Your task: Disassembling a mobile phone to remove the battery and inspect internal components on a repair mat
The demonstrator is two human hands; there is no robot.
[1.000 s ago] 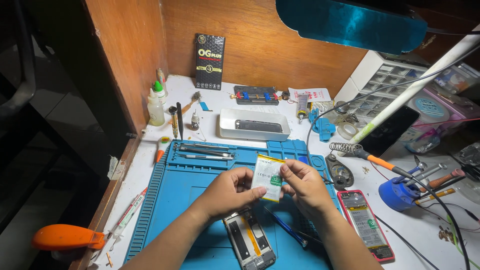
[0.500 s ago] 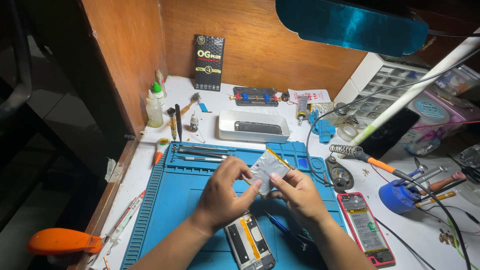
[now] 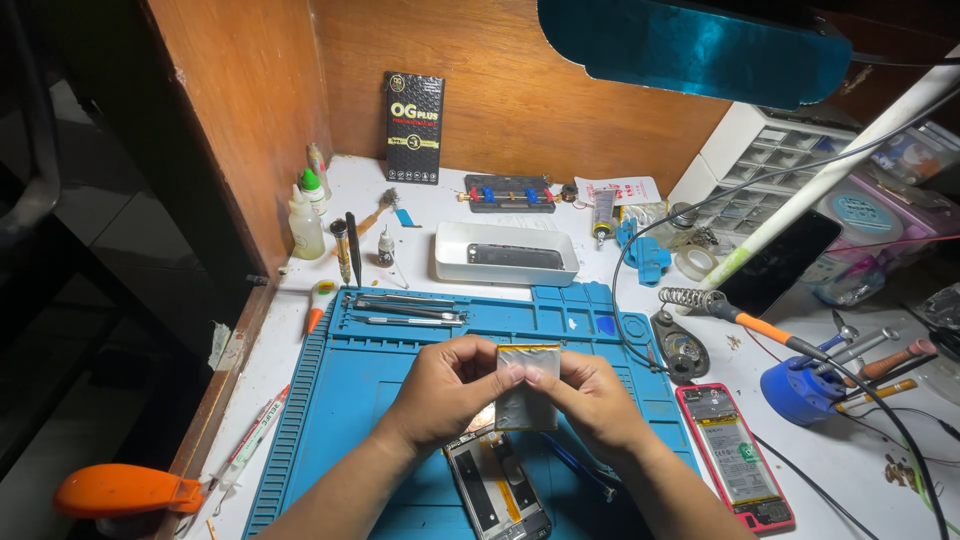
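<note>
— What are your hands doing right now?

— I am holding a flat silver rectangular battery pack [image 3: 527,388] between both of them, low in the middle of the frame. My left hand [image 3: 448,388] is pinching its left upper edge, and my right hand [image 3: 592,402] is gripping its right side, thumb pressing on the top corner. So both are closed on the pack, neither one free.

— And what is lying under it?

— An opened phone body with its dark insides showing [image 3: 497,488] is lying just below the pack on the blue ribbed silicone work mat [image 3: 340,400], which is covering the white bench [image 3: 850,460].

— Anything beside you?

— A red-framed phone with its back off [image 3: 737,455] is resting right of the mat. Farther up, a white rectangular tray [image 3: 507,253] is sitting near the middle, and an orange-handled soldering iron [image 3: 760,325] is lying at the right.
</note>
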